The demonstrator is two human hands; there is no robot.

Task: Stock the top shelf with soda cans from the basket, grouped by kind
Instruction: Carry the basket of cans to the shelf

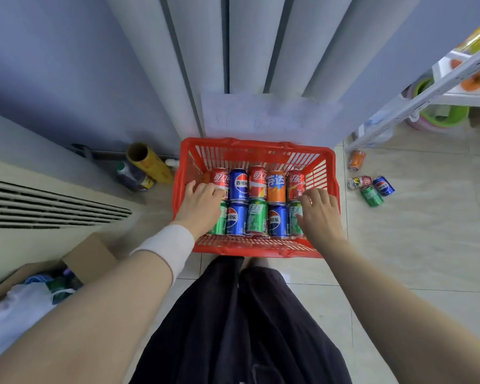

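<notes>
A red plastic basket point(257, 146) stands on the floor in front of me. Several soda cans lie in it in two rows: red cola cans point(257, 180), blue Pepsi cans point(238, 184), an orange Fanta can point(276, 186) and green Sprite cans point(257, 216). My left hand point(203, 202) reaches into the basket's left side, its fingers resting over a red cola can and a green can. My right hand point(320, 210) is inside the right side, fingers spread over a green Sprite can and touching a red one. Neither hand has lifted a can.
A white metal shelf rack point(416, 103) rises at the right with green bowls below. Loose cans point(372, 187) lie on the tiled floor beside it. Left of the basket are a foil roll point(150, 162), a bottle, a white unit with vents and a cardboard box point(86, 259).
</notes>
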